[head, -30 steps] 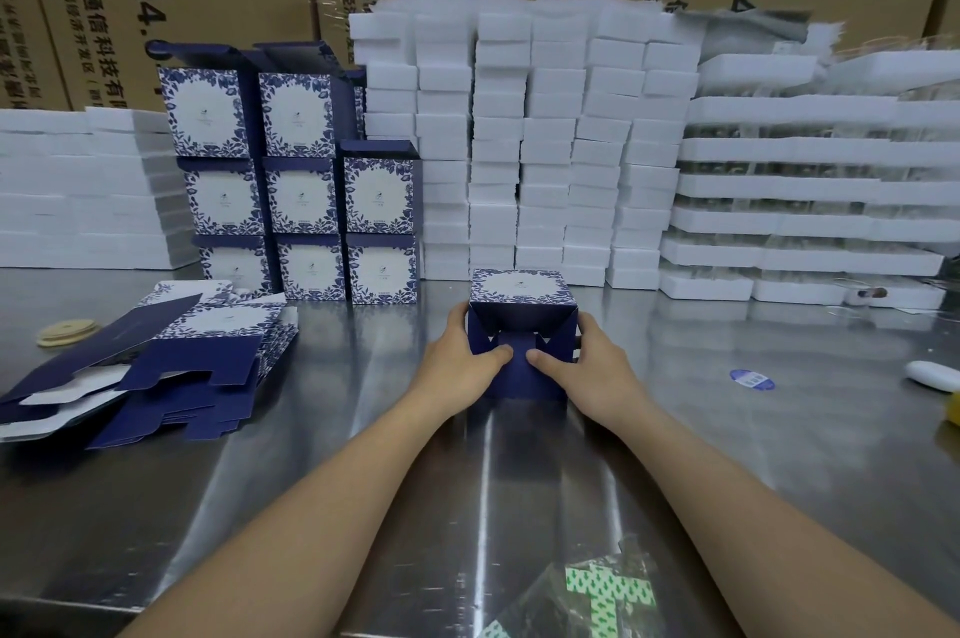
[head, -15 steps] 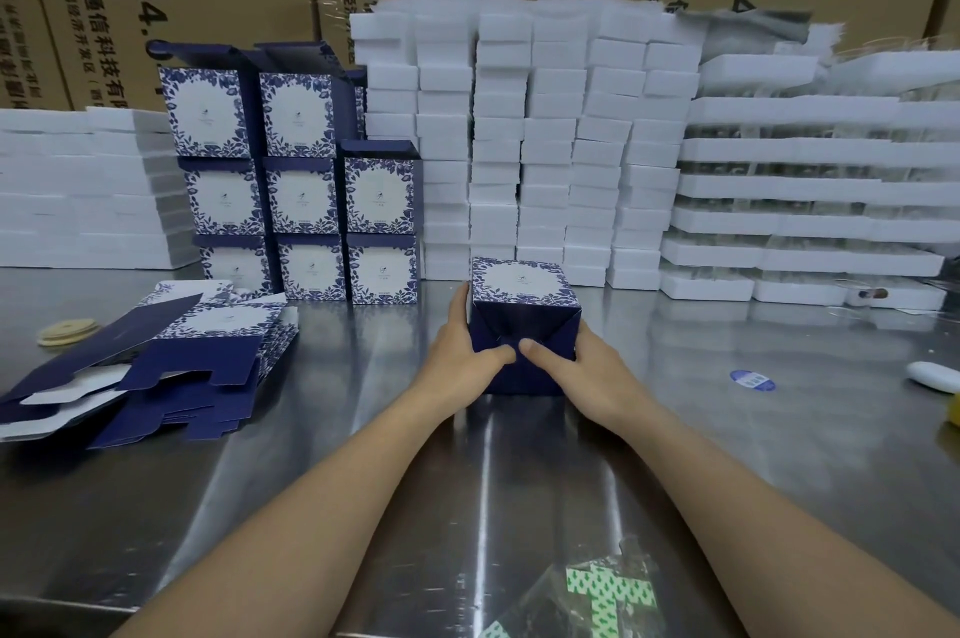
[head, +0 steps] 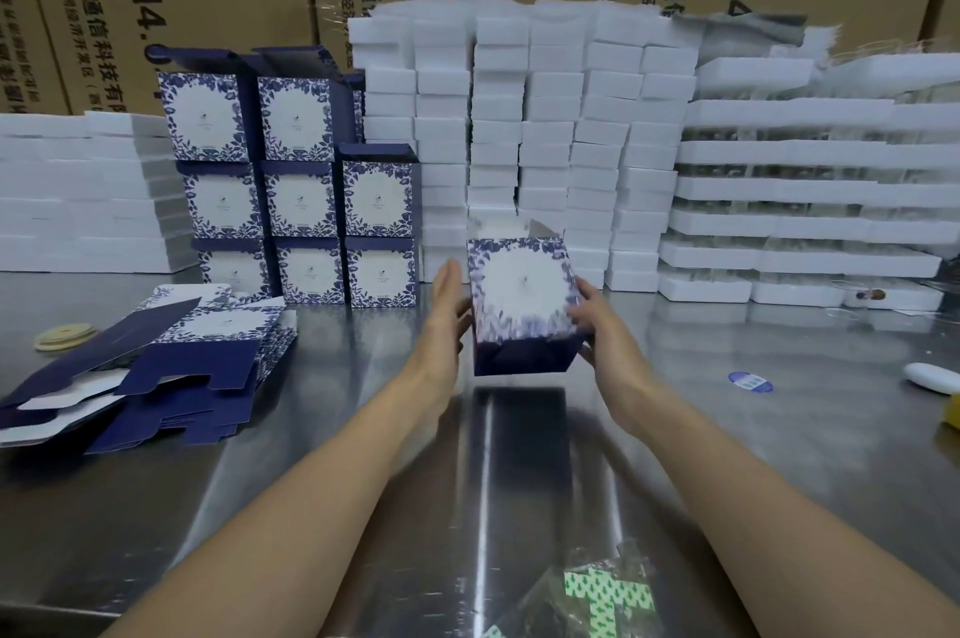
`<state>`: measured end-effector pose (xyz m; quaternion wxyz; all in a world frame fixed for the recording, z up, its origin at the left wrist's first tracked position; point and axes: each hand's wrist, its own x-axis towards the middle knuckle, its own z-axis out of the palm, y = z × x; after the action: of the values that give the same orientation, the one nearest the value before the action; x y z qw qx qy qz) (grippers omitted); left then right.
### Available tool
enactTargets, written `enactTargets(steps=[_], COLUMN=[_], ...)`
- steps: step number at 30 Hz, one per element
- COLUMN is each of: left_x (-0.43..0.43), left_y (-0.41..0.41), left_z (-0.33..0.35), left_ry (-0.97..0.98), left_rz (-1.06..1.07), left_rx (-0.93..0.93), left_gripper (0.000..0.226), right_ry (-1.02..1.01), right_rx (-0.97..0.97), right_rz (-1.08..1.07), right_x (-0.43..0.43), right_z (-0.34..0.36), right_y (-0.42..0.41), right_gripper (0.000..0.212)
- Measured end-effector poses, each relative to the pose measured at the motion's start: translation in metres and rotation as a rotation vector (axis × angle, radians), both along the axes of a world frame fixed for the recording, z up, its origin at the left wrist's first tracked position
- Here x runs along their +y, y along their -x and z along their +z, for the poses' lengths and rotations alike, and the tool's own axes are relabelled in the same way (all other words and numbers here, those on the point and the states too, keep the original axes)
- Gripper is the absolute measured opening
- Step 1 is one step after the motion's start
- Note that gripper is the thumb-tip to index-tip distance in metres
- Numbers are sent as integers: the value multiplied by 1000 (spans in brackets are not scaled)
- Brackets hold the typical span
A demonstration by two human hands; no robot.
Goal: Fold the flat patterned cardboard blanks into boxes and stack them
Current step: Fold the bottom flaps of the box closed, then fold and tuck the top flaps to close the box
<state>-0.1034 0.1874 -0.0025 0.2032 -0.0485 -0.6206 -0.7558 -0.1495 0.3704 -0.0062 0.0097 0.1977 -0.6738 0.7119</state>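
A pile of flat blanks [head: 171,367] is seen at the lower left of the frame on the table [head: 779,429], and a stack of finished boxes [head: 296,200] is ranged behind it at the centre left, its right-hand column one box lower than the others. Just right of that, the left grip [head: 447,310] is held flat and straight-fingered against the left side of the folded box [head: 522,304], though contact is blurred. The box is held tilted above the table at mid-frame, patterned face toward the camera. Its right side is clasped by the curled fingers of the right grip [head: 592,320]. The box appears ready for stacking. It would best be kept supported on both sides so the bottom flaps are not sprung, then squared onto the lower column with the pattern facing front.
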Motion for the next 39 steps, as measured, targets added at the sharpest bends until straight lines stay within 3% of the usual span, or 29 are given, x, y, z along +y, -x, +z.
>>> enactTargets(steps=[2, 3, 7, 12, 16, 19, 25, 28, 33, 39], left_x=[-5, -8, -13, -4, -2, -1, -5, -3, 0, -6], left_y=[0, 0, -7, -15, -16, -15, -10, -12, -9, -3], left_z=[4, 7, 16, 13, 9, 8, 6, 8, 4, 3], left_ry=[-100, -139, -158, 11, 92, 87, 5, 107, 288, 346], left_rz=[53, 75, 136, 94, 51, 48, 72, 85, 163, 338], left_rx=[45, 70, 71, 56, 64, 39, 15, 22, 91, 207], left_gripper=[62, 63, 91, 86, 81, 63, 44, 51, 59, 39], right_ry=[5, 10, 101, 60, -59, -51, -117, -58, -10, 40], right_rx=[11, 13, 5, 32, 125, 152, 211, 205, 203, 261], right_rz=[-22, -38, -44, 5, -46, -51, -87, -121, -220, -277], right_x=[6, 8, 6, -1, 0, -1, -1, -1, -3, -1], right_z=[5, 6, 6, 8, 3, 0, -3, -2, 1, 6], right_y=[1, 1, -1, -12, -8, -8, -2, -3, -7, -11], right_gripper=[76, 76, 32, 66, 30, 42, 27, 20, 41, 24])
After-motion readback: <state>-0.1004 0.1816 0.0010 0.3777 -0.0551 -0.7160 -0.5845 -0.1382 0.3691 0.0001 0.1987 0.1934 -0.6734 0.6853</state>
